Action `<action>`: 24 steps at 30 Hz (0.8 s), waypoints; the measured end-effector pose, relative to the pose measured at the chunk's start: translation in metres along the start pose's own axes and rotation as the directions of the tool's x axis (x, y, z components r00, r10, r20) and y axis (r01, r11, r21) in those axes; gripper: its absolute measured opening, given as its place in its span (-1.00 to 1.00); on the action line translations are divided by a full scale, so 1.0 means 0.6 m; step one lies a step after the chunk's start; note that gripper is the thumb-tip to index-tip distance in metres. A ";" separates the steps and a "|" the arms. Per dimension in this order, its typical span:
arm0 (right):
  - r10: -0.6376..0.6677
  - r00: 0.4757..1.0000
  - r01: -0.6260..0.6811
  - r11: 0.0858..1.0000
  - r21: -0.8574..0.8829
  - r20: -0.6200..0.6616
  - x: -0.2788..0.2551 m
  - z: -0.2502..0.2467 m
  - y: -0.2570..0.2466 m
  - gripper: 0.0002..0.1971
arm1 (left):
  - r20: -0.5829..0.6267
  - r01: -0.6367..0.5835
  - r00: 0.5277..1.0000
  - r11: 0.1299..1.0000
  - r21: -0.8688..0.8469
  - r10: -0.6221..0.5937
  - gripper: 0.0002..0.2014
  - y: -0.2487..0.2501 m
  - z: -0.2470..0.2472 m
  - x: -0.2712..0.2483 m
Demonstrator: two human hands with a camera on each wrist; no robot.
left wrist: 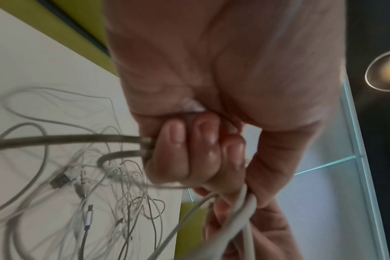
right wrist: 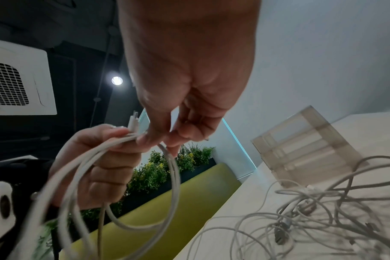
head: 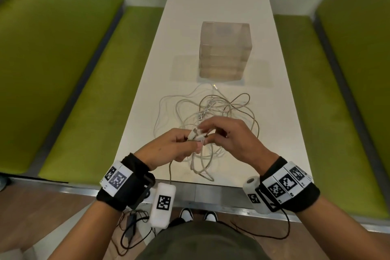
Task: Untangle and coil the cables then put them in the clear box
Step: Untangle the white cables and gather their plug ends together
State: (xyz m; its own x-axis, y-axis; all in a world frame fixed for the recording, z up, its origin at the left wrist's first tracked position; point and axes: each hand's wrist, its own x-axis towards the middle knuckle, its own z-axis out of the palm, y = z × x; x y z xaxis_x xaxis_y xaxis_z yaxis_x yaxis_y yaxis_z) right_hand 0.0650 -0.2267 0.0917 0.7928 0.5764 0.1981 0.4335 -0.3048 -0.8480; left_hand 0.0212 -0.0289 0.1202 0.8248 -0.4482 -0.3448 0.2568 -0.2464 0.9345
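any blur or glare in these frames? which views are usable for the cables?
Head view: sharp, even light; cable tangle and clear box readable. Left wrist: motion-blurred, left hand fills the frame, ceiling lamp flares. Right wrist: held cable loops smeared, wide-angle bending.

White cables (head: 213, 110) lay in a loose tangle on the table, just beyond the fingertips (head: 202, 125). Several loops (right wrist: 114, 184) hung gathered below the fingers, plug ends (head: 195, 134) sticking up between them. The clear box (head: 223, 53) stood upright beyond the tangle, well past the fingers.
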 end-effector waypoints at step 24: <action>0.462 0.718 -0.364 0.887 -0.284 0.520 -0.132 0.098 0.056 -0.66 | -0.454 -0.290 0.879 0.917 -0.275 0.142 -0.77 -0.009 -0.025 -0.020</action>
State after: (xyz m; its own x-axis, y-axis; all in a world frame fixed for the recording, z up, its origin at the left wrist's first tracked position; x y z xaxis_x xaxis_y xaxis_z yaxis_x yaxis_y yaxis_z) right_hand -0.0085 -0.2381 0.0187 0.5468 0.6677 -0.5051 0.2174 -0.6959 -0.6845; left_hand 0.0172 -0.0095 0.1207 0.9907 -0.0386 -0.1305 0.1347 0.1407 0.9809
